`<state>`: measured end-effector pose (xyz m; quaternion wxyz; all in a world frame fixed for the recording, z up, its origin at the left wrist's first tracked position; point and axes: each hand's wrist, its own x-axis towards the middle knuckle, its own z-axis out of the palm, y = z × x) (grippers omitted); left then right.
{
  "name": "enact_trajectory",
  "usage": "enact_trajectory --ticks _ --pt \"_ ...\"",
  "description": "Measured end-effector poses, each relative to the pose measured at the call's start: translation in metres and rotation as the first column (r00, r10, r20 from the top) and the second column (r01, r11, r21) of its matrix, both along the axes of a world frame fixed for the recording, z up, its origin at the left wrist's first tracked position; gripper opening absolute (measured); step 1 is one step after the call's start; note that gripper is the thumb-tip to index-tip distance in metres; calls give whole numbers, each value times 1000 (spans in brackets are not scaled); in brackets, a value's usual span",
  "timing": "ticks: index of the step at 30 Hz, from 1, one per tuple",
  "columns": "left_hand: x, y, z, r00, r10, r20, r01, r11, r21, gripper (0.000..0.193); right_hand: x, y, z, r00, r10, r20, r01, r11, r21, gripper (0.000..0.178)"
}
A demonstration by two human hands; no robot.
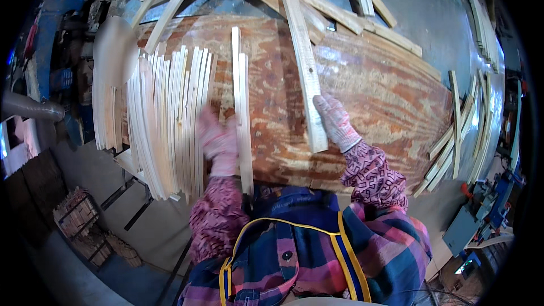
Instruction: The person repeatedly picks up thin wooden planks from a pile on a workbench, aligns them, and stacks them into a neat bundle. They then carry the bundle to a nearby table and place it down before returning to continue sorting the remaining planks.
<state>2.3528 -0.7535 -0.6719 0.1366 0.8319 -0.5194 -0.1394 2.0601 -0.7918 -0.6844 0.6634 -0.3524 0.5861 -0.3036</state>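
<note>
My right hand, in a pale knit glove, grips a long wooden board by its right edge near the close end. The board runs away from me across the worktable and has small dark marks on its upper face. My left hand, gloved too, is smeared by motion, so its fingers cannot be made out. It is between a row of thin wooden strips on the left and two or so separate strips just right of it.
Bare brown plywood covers the table's middle. Loose wooden pieces lie heaped along the far side. More strips rest at the right edge. Bundled wood stands on the floor at lower left, and blue machinery at far left.
</note>
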Motion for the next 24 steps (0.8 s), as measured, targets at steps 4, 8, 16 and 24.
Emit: enact_trajectory --ticks 4,8,16,24 --pt "-83 -14 10 669 -185 -720 268 963 1 51 24 4 19 786 448 -426 -530 843 -92 38" --pt "-90 19 10 870 -287 -401 292 955 -52 44 19 -36 48 993 -120 6 119 988 100 35" --pt "-29 159 -47 996 -65 -55 76 969 234 83 -35 -185 22 55 -178 -983 -228 956 -186 73" --pt "-39 107 -17 957 -220 187 149 931 333 91 -133 -279 -16 -6 156 -988 -265 952 152 74"
